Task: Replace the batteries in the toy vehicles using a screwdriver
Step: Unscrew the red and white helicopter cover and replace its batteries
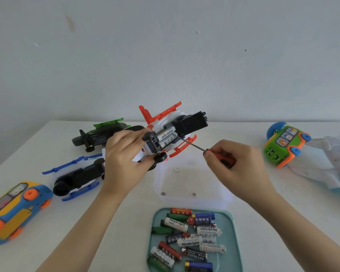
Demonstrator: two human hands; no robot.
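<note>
Left hand (124,154) grips upturned red-white helicopter (165,134) above bench (126,213), compartment open, batteries (166,135) showing. Right hand (236,163) pinches screwdriver (196,145), tip at cells. Looks like prying-out step; next needs careful leverage.

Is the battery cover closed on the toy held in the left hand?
No: white batteries lie exposed in the open compartment of the red-and-white helicopter, with the screwdriver tip at them.
</note>
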